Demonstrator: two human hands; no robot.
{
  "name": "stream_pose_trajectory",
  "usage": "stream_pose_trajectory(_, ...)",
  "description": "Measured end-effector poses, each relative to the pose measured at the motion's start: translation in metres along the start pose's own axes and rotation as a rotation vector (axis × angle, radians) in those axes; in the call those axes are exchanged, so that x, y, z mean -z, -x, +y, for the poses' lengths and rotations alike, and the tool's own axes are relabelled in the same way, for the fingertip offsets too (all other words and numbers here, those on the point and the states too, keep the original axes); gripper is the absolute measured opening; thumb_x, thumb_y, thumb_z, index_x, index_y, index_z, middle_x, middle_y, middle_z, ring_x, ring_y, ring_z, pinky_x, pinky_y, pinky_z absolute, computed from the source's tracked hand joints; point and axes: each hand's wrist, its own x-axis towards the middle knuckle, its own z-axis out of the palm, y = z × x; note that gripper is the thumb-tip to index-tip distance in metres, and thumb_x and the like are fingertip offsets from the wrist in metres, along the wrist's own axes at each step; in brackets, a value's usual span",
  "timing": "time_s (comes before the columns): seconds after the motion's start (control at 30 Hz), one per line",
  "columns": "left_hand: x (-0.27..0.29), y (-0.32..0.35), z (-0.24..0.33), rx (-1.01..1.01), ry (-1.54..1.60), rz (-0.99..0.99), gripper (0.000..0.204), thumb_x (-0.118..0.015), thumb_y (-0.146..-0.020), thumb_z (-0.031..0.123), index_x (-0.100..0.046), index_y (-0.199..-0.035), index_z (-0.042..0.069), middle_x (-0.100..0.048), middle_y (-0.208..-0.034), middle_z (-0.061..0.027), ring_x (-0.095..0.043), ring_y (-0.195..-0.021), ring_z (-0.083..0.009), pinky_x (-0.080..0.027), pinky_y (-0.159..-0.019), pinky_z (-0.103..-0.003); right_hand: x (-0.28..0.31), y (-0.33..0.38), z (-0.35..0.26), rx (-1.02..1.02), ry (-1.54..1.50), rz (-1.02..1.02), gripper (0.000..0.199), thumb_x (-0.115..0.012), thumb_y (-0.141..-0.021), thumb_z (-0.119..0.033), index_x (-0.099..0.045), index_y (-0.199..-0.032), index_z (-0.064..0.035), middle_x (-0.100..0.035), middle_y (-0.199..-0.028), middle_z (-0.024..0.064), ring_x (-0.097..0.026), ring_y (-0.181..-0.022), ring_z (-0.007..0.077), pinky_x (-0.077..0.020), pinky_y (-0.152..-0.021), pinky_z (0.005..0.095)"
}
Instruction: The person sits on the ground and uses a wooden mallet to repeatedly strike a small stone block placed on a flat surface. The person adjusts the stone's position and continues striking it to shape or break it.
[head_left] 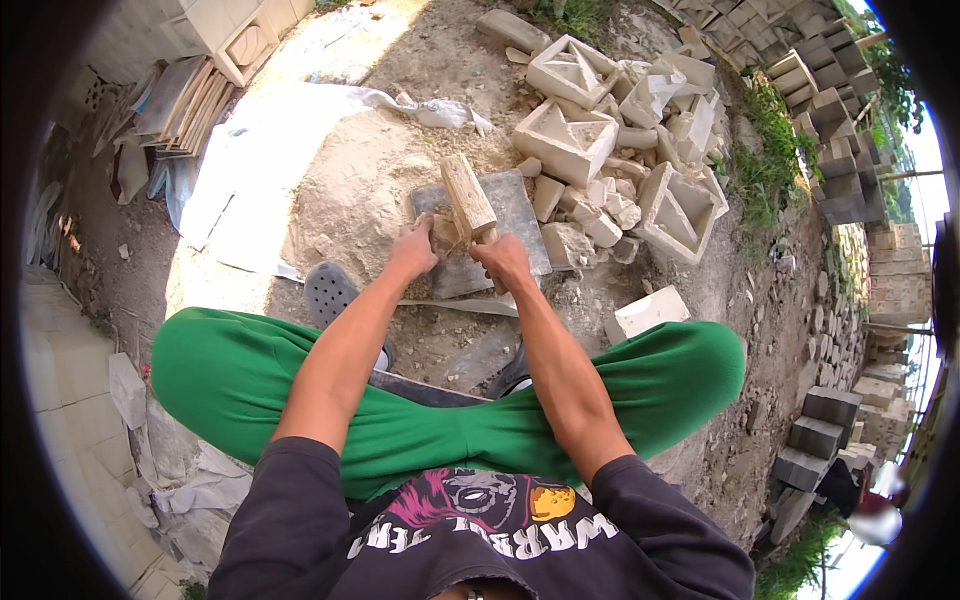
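Observation:
My right hand (pixel 503 260) is wrapped round the handle of a wooden mallet (pixel 467 195). The thick, pale, squared head of the mallet points away from me, over a flat grey slab (pixel 515 205) on the ground. At the slab's left side my left hand (pixel 413 248) is closed, its fingers curled against a small brownish chunk of broken block (pixel 446 238). That chunk lies close beside the mallet head, which partly hides it. Whitish dust and crumbs surround the slab.
Broken pale hollow blocks (pixel 565 140) and rubble are heaped right of the slab. A mound of pale powder (pixel 350 175) lies on a white sheet (pixel 262 150) to the left. One pale block (pixel 648 312) sits near my right knee. Stacked boards (pixel 185 110) stand far left.

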Motion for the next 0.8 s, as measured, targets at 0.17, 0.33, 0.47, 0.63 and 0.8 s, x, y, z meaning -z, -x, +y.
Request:
stream_pose_trajectory(0.17,0.001,0.002,0.002,-0.010,0.045,-0.031,0.093,-0.078,-0.081,0.029,-0.028,-0.159,0.017,-0.051,-0.133,-0.0313,-0.055,-0.123,-0.0458,-0.047,-0.104,-0.047,-0.008,0.012,0.004,0.162,-0.232,0.111,0.030,-0.075,-0.072,-0.024,-0.071,-0.080,0.0043,-0.067,-0.063,0.0115,-0.069,-0.057,0.0209,-0.0555,-0.056,0.0370)
stream_pose_trajectory(0.33,0.010,0.002,0.017,0.043,0.006,-0.068,0.102,-0.083,-0.079,0.032,-0.023,-0.161,0.021,-0.047,-0.138,-0.0312,-0.055,-0.124,-0.0460,-0.048,-0.103,-0.047,-0.017,-0.014,0.034,0.018,0.149,0.015,0.031,-0.075,-0.071,-0.025,-0.072,-0.080,0.0047,-0.068,-0.063,0.0122,-0.069,-0.057,0.0219,-0.0562,-0.058,0.0370)
stream_pose_trajectory(0.47,0.003,0.001,0.002,-0.002,0.011,-0.005,0.104,-0.084,-0.078,0.034,-0.023,-0.161,0.018,-0.049,-0.137,-0.0305,-0.056,-0.123,-0.0460,-0.049,-0.102,-0.047,-0.013,-0.009,0.028,0.040,0.000,0.056,0.029,-0.074,-0.072,-0.026,-0.071,-0.076,0.0027,-0.067,-0.062,0.0118,-0.069,-0.056,0.0208,-0.0557,-0.057,0.0362)
stream_pose_trajectory(0.63,0.007,0.003,0.002,0.011,0.047,-0.049,0.101,-0.083,-0.077,0.032,-0.028,-0.158,0.011,-0.059,-0.125,-0.0257,-0.056,-0.122,-0.0406,-0.047,-0.103,-0.045,-0.003,0.019,-0.006,0.173,-0.209,0.085,0.027,-0.074,-0.072,-0.026,-0.071,-0.076,0.0006,-0.067,-0.062,0.0121,-0.069,-0.056,0.0198,-0.0549,-0.056,0.0355)
stream_pose_trajectory(0.8,0.009,0.004,0.017,0.012,0.035,-0.029,0.101,-0.085,-0.079,0.034,-0.027,-0.160,0.021,-0.048,-0.137,-0.0293,-0.056,-0.121,-0.0460,-0.049,-0.101,-0.047,-0.024,-0.020,0.041,0.038,0.148,0.050,0.029,-0.074,-0.071,-0.025,-0.070,-0.073,0.0034,-0.069,-0.066,0.0134,-0.070,-0.060,0.0232,-0.0564,-0.058,0.0383)
